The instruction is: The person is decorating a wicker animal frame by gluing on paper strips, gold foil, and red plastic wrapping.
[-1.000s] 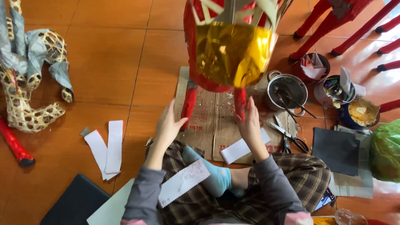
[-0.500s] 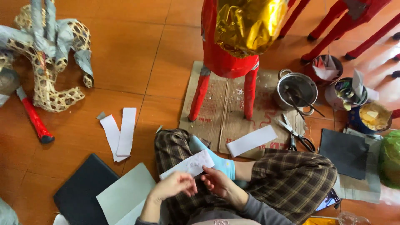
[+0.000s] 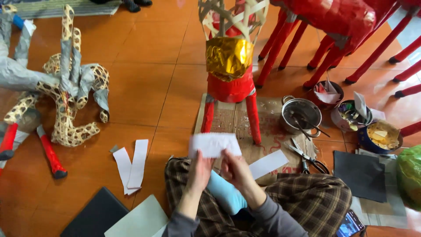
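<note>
Above lap, both hands' fingers (image 3: 228,160) now grasping raised paper strip (image 3: 214,145).

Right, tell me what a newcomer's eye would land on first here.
First, the red paper-covered frame figure with crinkled gold foil standing on the brown cardboard sheet at centre. Just below it, the left hand and right hand hold up a white paper strip together. At far left lies a bare woven bamboo figure partly wrapped in grey paper.
</note>
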